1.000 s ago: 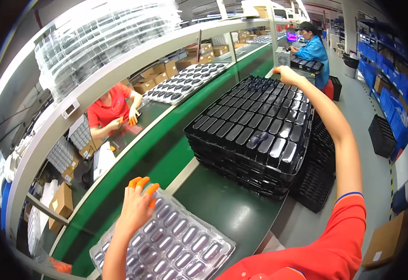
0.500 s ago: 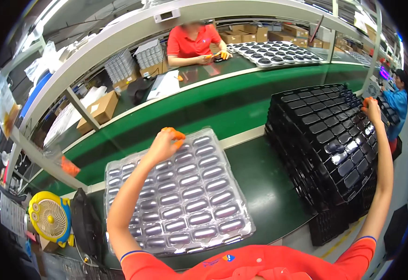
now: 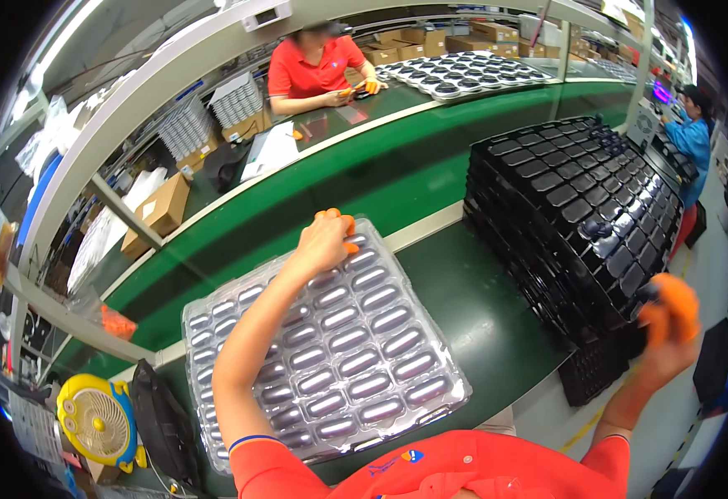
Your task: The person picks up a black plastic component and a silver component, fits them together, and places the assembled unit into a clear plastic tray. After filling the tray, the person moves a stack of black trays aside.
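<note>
A clear plastic tray lies on the green bench, its rows of cells filled with shiny, dark, rounded-oblong pieces. My left hand, in orange finger covers, is over the tray's far right corner. Its fingers are curled down at a cell; whatever they grip is hidden. On the right my right hand, also in orange finger covers, is smeared by motion beside the near right edge of the stacked black trays. A small dark piece shows at its fingertips, too blurred to name.
Along the back of the bench runs a green barrier. A yellow and blue fan and a black bag stand at the left. Beyond the barrier a person in red works near a white tray of dark pieces.
My right hand has come back from the far right side of the black stack toward me. My left hand has shifted right over the clear tray's far corner. The whole view has turned slightly.
</note>
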Motion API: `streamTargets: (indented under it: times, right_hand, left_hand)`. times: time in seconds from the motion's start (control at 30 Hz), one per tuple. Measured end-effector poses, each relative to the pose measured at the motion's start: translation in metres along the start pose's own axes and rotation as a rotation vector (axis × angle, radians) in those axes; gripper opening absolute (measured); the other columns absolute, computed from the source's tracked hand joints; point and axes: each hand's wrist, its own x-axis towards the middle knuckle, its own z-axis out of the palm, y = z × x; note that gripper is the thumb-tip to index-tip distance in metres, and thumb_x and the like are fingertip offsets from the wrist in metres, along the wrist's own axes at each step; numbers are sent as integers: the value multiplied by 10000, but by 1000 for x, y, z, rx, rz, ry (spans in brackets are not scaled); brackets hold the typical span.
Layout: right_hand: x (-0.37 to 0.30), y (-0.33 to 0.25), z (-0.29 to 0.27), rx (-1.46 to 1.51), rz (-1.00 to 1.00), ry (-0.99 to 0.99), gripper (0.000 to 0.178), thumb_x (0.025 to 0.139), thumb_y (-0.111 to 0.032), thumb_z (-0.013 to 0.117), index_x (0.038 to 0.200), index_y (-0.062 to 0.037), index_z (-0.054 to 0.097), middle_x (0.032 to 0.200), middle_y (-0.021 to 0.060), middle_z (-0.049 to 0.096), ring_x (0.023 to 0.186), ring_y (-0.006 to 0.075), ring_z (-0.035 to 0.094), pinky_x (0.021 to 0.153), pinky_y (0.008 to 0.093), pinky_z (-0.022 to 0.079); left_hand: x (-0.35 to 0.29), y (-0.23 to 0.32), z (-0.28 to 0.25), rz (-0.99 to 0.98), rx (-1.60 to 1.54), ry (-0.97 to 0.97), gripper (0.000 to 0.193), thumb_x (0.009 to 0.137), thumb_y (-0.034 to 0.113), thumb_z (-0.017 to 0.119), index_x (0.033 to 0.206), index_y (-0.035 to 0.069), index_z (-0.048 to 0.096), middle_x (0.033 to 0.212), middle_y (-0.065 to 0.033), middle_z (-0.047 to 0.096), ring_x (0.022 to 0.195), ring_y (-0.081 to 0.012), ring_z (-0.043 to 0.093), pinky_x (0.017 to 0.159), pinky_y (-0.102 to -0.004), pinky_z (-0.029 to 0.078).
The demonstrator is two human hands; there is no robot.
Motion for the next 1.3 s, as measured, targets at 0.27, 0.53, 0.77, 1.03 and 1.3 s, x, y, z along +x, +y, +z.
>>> streamTargets:
  times: [0.27, 0.53, 0.77, 1.03, 1.3]
  right_hand:
    - [-41, -4, 144, 251, 296, -400, 196, 693, -41, 739, 878, -22, 678, 796, 67, 613, 640, 123, 564, 574, 238, 451]
    - [-42, 20, 197, 798, 830, -440, 206, 810, -57, 655, 997, 24, 626, 804, 25, 597, 627, 71, 535, 535, 192, 415]
    - [-54, 26, 202, 902, 777, -479, 289, 849, -19, 584, 1136, -1, 550, 970, 56, 537, 661, 82, 548, 527, 204, 415]
    - [-52, 29, 198, 1117, 928, -442, 330, 858, -12, 566, 1174, 19, 475, 951, 69, 491, 787, 177, 616, 646, 306, 546]
    - [-54, 32, 197, 1034, 896, -381, 270, 840, 11, 574, 1094, 26, 482, 932, 94, 519, 735, 250, 644, 673, 377, 571]
  left_hand:
    - [-13, 58, -34, 154, -1008, -95, 380, 753, 11, 662, 1109, 40, 531, 985, -83, 589, 880, -161, 574, 778, -277, 472]
    - [-40, 91, 2, 162, -1403, -271, 340, 801, -13, 615, 1125, 31, 521, 1068, -85, 588, 916, -150, 577, 781, -283, 479]
    - [-46, 91, 8, -2, -1560, -402, 367, 803, -13, 621, 1152, 26, 516, 1066, -97, 585, 869, -161, 601, 740, -267, 490]
    - [-49, 90, 15, 38, -1537, -485, 364, 822, -20, 605, 1170, 19, 507, 1056, -107, 586, 858, -177, 615, 723, -273, 501]
    - [-49, 92, 17, 47, -1568, -452, 356, 826, -19, 603, 1165, -8, 495, 1019, -117, 598, 861, -191, 620, 721, -278, 508]
